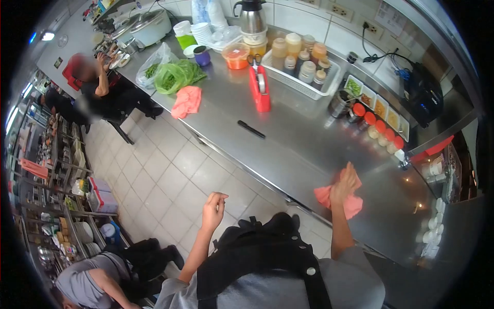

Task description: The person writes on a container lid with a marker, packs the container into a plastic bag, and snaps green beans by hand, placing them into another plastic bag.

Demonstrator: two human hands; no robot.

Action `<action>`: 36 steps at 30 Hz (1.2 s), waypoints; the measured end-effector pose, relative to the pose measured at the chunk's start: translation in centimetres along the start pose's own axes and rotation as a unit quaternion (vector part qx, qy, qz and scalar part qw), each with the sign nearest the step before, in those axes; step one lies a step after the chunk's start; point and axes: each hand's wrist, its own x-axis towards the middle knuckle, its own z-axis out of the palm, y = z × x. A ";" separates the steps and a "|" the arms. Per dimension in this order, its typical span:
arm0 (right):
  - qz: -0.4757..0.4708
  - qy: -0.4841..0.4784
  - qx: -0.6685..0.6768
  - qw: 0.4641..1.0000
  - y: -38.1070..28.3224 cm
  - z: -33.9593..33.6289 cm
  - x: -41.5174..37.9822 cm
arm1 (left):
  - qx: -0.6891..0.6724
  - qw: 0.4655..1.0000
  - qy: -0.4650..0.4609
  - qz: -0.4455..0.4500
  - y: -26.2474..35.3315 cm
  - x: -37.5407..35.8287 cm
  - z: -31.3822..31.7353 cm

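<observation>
On the shiny metal worktop (293, 154), near the edge by you, a pink cloth (353, 207) lies under your right hand (343, 189), which is open and pressed flat on it. Your left hand (213, 210) is half curled and empty, out over the floor (170, 180). Farther left on the worktop is a black pen (251, 129). Past it are a red tape holder (261, 95) and a white basket (325, 93) of bottles (307, 72).

The steel counter (288, 134) carries pink cloths, a pen (251, 129) and a white basket (301, 82).
</observation>
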 end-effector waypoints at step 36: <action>0.183 0.229 0.331 0.897 -43.3 12.7 12.7 | 0.107 0.946 -0.209 0.223 -28.4 64.2 -22.9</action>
